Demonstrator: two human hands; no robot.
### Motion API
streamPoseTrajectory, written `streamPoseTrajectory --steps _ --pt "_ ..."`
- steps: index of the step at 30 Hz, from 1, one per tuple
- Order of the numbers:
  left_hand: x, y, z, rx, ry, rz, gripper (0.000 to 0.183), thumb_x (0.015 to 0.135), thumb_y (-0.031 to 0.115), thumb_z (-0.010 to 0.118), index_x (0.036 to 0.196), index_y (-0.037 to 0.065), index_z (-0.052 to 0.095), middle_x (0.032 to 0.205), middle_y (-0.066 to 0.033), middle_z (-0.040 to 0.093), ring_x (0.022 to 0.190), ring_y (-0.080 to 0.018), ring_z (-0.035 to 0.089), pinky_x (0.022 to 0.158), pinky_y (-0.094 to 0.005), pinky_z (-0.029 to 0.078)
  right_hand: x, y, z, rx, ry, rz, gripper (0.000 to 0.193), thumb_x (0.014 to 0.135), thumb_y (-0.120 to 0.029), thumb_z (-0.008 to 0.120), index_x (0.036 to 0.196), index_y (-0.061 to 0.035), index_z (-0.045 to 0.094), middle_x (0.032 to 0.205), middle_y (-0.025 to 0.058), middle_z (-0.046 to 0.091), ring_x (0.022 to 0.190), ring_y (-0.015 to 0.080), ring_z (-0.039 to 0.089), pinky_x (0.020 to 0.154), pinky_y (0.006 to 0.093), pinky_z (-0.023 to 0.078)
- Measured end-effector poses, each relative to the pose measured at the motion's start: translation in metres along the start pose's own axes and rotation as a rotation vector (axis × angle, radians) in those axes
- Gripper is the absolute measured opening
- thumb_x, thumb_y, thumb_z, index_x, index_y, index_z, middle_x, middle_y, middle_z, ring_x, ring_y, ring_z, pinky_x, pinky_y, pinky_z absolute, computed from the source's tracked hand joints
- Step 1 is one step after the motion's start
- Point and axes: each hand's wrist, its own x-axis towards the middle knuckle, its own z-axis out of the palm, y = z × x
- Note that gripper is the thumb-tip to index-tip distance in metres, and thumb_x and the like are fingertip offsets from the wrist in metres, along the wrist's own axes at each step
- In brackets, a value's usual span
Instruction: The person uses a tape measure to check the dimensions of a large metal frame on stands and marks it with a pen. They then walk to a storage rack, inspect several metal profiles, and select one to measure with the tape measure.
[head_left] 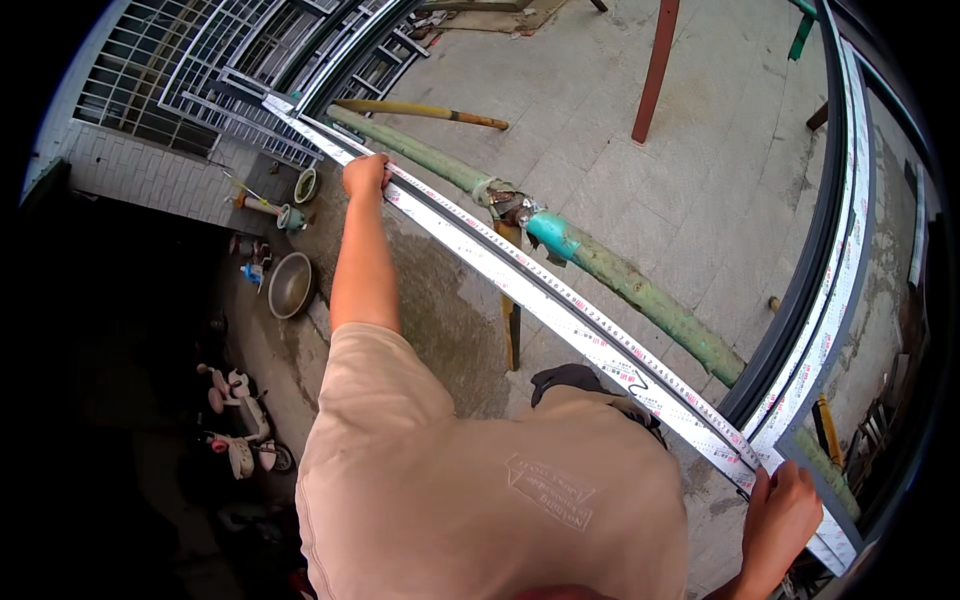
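running along one film-wrapped rail (560,323) of a large metal frame, one white tape measure (610,327) lay face up, diagonally between two hands. its scale carried black digits, with red marks at regular intervals. the right hand (783,515) was at the lower right end, thumb and forefinger pinching the tape near the corner. the left hand (368,174) was at the upper left, its fingers curled in at the rail and tape; which of the two it gripped could not be told.

the protective film bore repeated small red and dark print, plus one hand-drawn black mark (638,382). a second film-wrapped rail (815,350), also printed, met the first at the right corner.

beneath the frame lay one green pipe (640,290) with one turquoise sleeve (553,235). one red-brown post (655,75) stood beyond it.

one beige shirt (500,500) on the person's body carried pale lettering within an outline. to the left were one round metal basin (290,285), two plant pots (292,217) and pink-and-white scooter parts (240,400); the number of scooters could not be told.
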Motion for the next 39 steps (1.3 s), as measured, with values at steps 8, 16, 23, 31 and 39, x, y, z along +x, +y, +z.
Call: streamPoseTrajectory --steps 8,16,23,31,39 --pt "0.003 -0.002 0.006 0.114 0.091 0.034 0.014 0.08 0.01 0.079 0.083 -0.002 0.071 0.068 -0.0092 0.069 0.052 -0.0152 0.065 0.046 -0.0301 0.049 -0.002 0.002 0.001 -0.006 -0.025 -0.007 0.03 0.083 -0.014 0.081 0.076 -0.0011 0.055 0.074 0.0171 0.058 0.068 0.0421 0.06 0.062 0.0527 0.044" --pt "0.134 -0.074 -0.034 0.042 -0.071 -0.054 0.014 0.089 0.017 0.079 0.09 0.003 0.077 0.078 -0.0016 0.07 0.056 -0.006 0.057 0.048 -0.0152 0.046 0.014 0.014 0.005 0.002 -0.007 -0.063 0.028 0.084 -0.02 0.082 0.077 -0.0063 0.06 0.072 0.0108 0.06 0.064 0.034 0.065 0.055 0.0438 0.048" --pt "0.176 -0.069 -0.013 -0.054 -0.147 -0.094 0.015 0.091 0.019 0.081 0.096 0.006 0.081 0.079 0.0015 0.07 0.058 -0.0029 0.053 0.047 -0.0135 0.04 0.003 0.029 0.011 0.018 -0.043 -0.037 0.022 0.088 -0.022 0.076 0.08 -0.0078 0.062 0.074 0.0098 0.063 0.064 0.028 0.067 0.056 0.0404 0.051" --pt "0.197 -0.061 -0.026 0.013 -0.219 -0.163 0.012 0.088 0.02 0.083 0.088 0.011 0.074 0.072 0.0051 0.064 0.056 -0.0032 0.055 0.047 -0.0134 0.043 0.0 0.034 0.014 0.045 -0.053 -0.052 0.017 0.091 -0.02 0.071 0.081 -0.0079 0.063 0.074 0.0105 0.063 0.065 0.028 0.067 0.056 0.0404 0.05" --pt "0.179 -0.063 -0.018 -0.017 -0.163 -0.113 0.014 0.095 0.025 0.077 0.096 0.011 0.079 0.072 0.0053 0.063 0.056 -0.0032 0.052 0.047 -0.0142 0.042 0.0 0.033 0.014 0.037 -0.036 -0.068 0.013 0.089 -0.013 0.067 0.079 -0.0063 0.063 0.073 0.0122 0.063 0.062 0.0292 0.066 0.055 0.0422 0.049"
